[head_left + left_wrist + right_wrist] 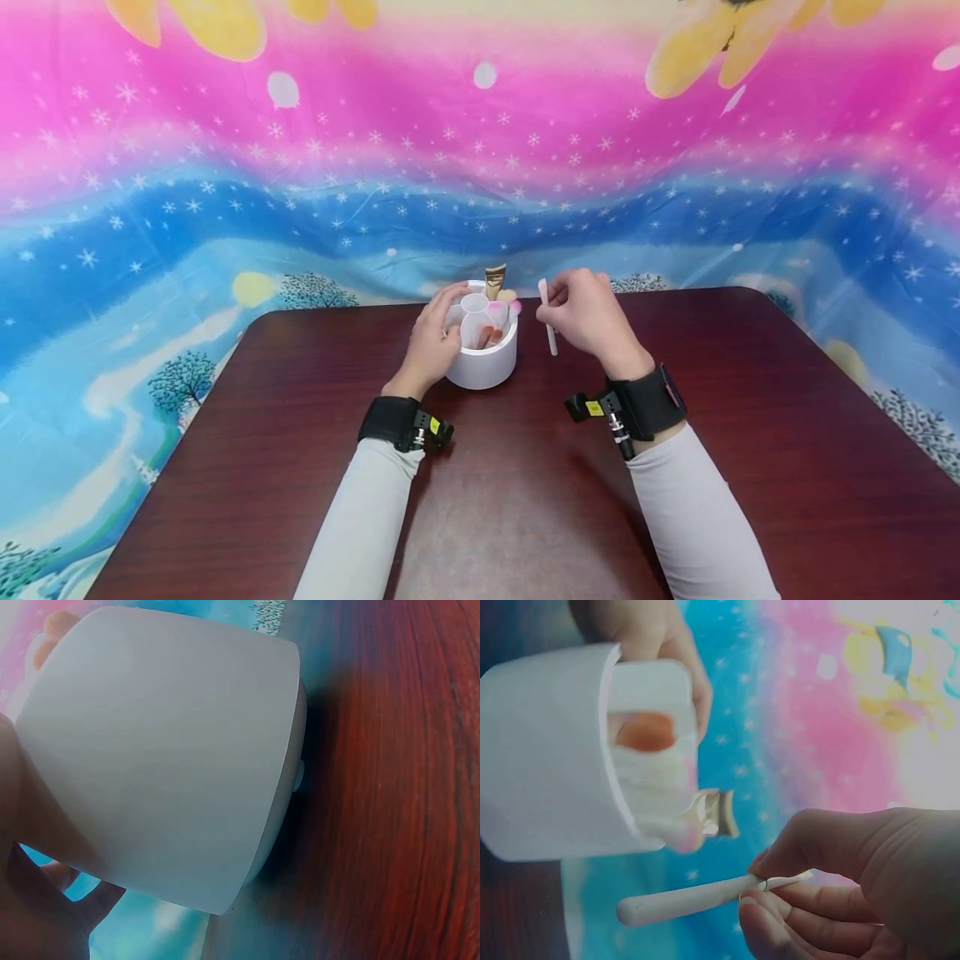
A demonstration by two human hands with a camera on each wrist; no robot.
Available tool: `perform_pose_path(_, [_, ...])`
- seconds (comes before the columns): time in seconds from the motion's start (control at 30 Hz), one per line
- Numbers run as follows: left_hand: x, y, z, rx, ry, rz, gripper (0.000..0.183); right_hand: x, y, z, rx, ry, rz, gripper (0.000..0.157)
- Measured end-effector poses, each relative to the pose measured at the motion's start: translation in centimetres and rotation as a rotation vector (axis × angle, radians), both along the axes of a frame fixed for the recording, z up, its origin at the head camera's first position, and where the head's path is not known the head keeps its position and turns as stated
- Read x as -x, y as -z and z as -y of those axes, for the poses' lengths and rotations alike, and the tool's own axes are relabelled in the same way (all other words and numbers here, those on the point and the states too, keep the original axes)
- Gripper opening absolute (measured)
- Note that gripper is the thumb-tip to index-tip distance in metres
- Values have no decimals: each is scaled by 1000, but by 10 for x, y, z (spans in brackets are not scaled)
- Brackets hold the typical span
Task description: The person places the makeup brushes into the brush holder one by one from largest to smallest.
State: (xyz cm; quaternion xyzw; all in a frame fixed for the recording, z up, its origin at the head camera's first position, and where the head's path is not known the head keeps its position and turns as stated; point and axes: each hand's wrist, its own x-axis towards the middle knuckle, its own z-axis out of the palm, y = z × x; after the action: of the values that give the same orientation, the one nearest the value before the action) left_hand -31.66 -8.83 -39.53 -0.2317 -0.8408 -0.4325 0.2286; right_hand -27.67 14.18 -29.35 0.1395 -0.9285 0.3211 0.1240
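Note:
A round white organizer (482, 369) with inner compartments stands on the table. My left hand (431, 343) holds it on the left, its fingers reaching over the rim and the thumb at the near side. Inside are a gold-coloured item (494, 280), pink-tipped pieces and orange-brown pieces (646, 732). To the right of the organizer, my right hand (588, 312) pinches a slim white stick (690, 900) between thumb and fingers. The stick has a rounded end, a thin dark seam and a narrower part near the fingers; it is held nearly upright, apart from the organizer.
The dark reddish-brown table (480, 517) reaches back to a colourful cloth backdrop (480, 167) with snowflakes. The organizer stands near the table's far edge. A black strap with a small camera (585, 407) sits on each wrist.

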Motion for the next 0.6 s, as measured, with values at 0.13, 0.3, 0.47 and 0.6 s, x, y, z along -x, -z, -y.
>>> perform_pose_path(0.13, [1, 1, 0, -1, 0, -5, 63, -7, -7, 5, 24, -24, -74, 10])
perform_pose_path(0.3, [1, 2, -1, 6, -8, 1, 64, -12, -9, 10, 67, -66, -160, 11])
perform_pose_path(0.47, [0, 1, 0, 11, -5, 2, 63, -15, -9, 16, 89, -129, -188, 10])
perform_pose_path(0.6, [-1, 0, 0, 11, -5, 4, 63, -17, -9, 23, 91, -172, -187, 9])
